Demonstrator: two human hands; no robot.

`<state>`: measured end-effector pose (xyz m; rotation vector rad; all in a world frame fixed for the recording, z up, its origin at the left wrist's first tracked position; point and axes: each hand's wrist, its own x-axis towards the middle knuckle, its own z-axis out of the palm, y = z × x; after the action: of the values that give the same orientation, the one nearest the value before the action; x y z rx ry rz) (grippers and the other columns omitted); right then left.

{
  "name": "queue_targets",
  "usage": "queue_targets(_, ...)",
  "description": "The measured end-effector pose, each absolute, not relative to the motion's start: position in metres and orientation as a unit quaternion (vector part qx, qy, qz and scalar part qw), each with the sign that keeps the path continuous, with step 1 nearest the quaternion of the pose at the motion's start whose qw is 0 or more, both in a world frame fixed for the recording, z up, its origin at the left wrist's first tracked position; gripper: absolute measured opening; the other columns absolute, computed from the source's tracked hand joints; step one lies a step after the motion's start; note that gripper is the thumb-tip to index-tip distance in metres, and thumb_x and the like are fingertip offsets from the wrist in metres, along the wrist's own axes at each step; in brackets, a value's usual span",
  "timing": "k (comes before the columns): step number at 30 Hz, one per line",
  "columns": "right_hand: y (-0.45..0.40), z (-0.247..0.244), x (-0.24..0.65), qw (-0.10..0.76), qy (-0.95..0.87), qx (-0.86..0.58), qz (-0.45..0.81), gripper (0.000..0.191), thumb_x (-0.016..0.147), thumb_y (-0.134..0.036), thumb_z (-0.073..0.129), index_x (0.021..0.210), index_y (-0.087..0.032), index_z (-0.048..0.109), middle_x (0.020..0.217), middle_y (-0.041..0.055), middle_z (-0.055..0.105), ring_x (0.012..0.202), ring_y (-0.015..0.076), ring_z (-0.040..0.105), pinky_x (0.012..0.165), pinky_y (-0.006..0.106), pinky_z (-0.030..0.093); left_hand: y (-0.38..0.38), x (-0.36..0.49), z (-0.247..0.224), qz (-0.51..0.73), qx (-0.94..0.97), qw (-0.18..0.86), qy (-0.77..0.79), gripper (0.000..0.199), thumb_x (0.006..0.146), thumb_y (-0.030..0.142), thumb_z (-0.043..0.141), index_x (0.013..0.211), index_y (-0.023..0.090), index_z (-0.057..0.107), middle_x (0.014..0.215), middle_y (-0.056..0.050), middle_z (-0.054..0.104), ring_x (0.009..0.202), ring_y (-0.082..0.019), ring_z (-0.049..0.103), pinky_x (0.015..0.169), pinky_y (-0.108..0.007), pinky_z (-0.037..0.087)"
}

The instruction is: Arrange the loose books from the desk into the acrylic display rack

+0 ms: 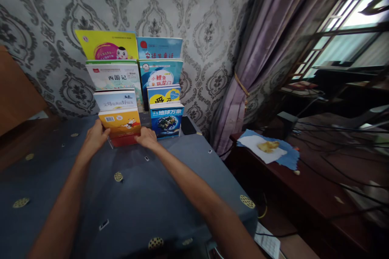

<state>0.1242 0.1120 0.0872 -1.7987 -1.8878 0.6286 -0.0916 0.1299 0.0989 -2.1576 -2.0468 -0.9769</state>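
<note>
An orange book (121,124) stands upright at the front of the left row, its barcode side facing me. My left hand (95,137) grips its left edge, and my right hand (147,137) holds its lower right edge. Close behind it rise a pale blue book (117,99), a white book with a landscape cover (117,76) and a tall yellow-green book (106,42). To the right stands a second row: a dark blue book with a globe (166,121), a yellow and blue book (164,95), a teal book (161,73) and a light blue book (159,46).
A blue-grey patterned cloth (127,202) covers the table. A black phone-like slab (188,124) lies right of the books. Behind are a patterned wall (206,32) and a tied purple curtain (252,68). A dark red desk (316,198) with cables and a blue cloth (290,160) stands right.
</note>
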Motion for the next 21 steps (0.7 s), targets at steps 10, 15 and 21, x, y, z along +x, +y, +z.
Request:
queue_targets(10,0.112,0.089,0.132,0.198,-0.693,-0.651,0.237,0.034,0.081,-0.035,0.068,0.11,-0.018,0.07,0.122,0.0139,0.073,0.116,0.0289,0.068,0.089,0.032,0.053,0.132,-0.09,0.105,-0.283,-0.686,-0.033,-0.67,0.03,0.073,0.041,0.055,0.095,0.021,0.05,0.082,-0.01,0.068,0.086,-0.035,0.07,0.074,-0.044,0.056)
queue_targets(15,0.111,0.088,0.129,0.203,-0.697,-0.648,0.23,0.032,0.083,-0.037,0.068,0.109,-0.018,0.069,0.123,0.013,0.072,0.117,0.0276,0.067,0.091,0.031,0.052,0.134,-0.093,0.103,-0.293,-0.683,-0.035,-0.668,0.031,0.073,0.04,0.056,0.096,0.021,0.052,0.079,-0.008,0.068,0.088,-0.036,0.071,0.077,-0.046,0.057)
queue_targets(21,0.113,0.089,0.123,0.207,-0.703,-0.645,0.216,0.031,0.085,-0.034,0.065,0.107,-0.013,0.069,0.119,0.0188,0.073,0.118,0.0298,0.066,0.099,0.036,0.048,0.138,-0.1,0.091,-0.338,-0.703,-0.053,-0.624,0.037,0.072,0.039,0.055,0.102,0.018,0.055,0.089,-0.011,0.071,0.091,-0.033,0.071,0.082,-0.044,0.058)
